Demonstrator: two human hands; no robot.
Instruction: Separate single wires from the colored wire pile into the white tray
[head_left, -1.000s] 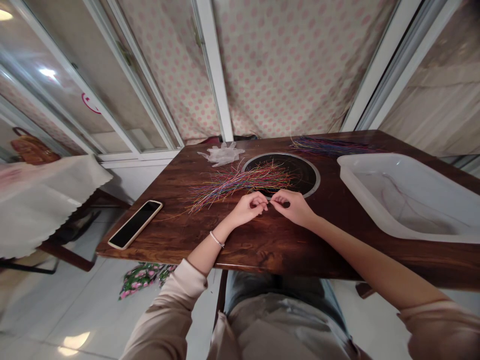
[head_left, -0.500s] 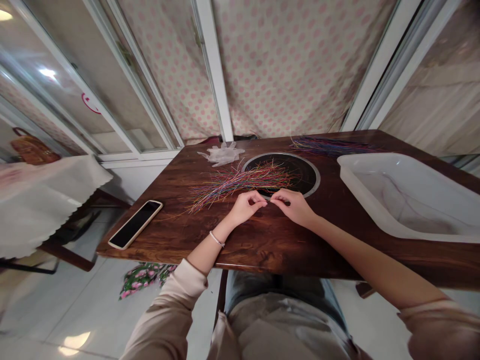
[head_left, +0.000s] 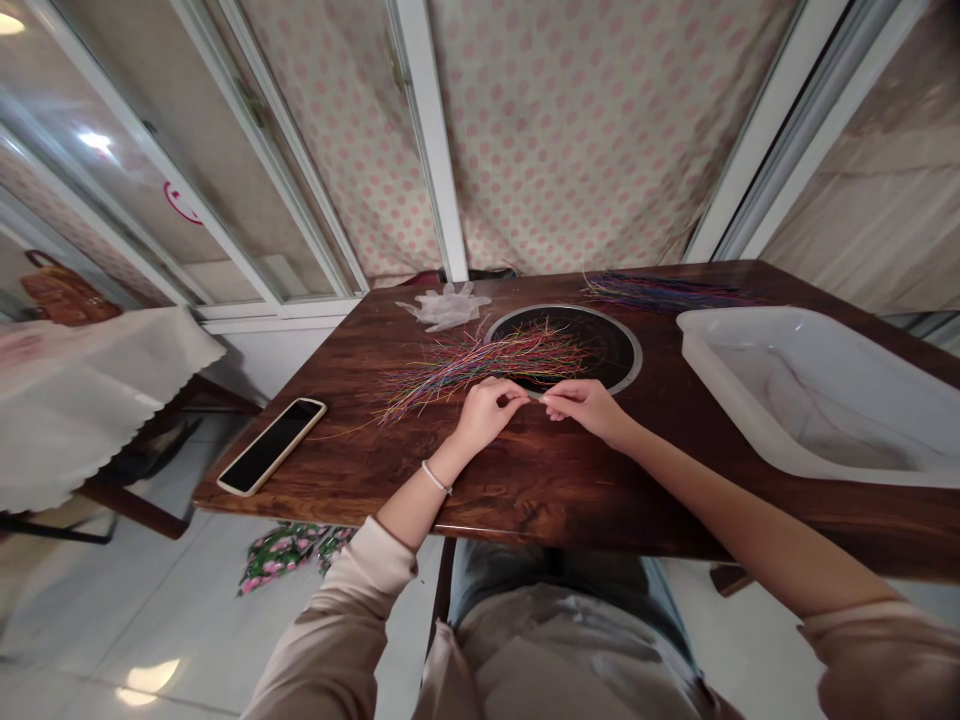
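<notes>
My left hand (head_left: pixel 489 408) and my right hand (head_left: pixel 586 406) meet in front of me, each with thumb and forefinger pinched, the fingertips almost touching. Whatever lies between the fingertips is too thin to make out. Just behind the hands spreads a bundle of thin multicoloured wires (head_left: pixel 480 362), red, yellow, blue and green, their ends fanned out. The right part of the bundle lies over a round black plate with a silver rim (head_left: pixel 634 345) set into the table.
A phone (head_left: pixel 271 447) lies at the table's left. Clear plastic gloves (head_left: pixel 446 305) lie at the back. Another bundle of bluish wires (head_left: pixel 667 291) is at the back right, behind a white plastic tub (head_left: pixel 720 375) holding a few strands. The dark wooden table (head_left: pixel 540 500) ends before my lap.
My right hand's fingers have shifted slightly and its thumb now lies straighter along the pinch. My left hand stays nearly in place. The wire bundles have not moved.
</notes>
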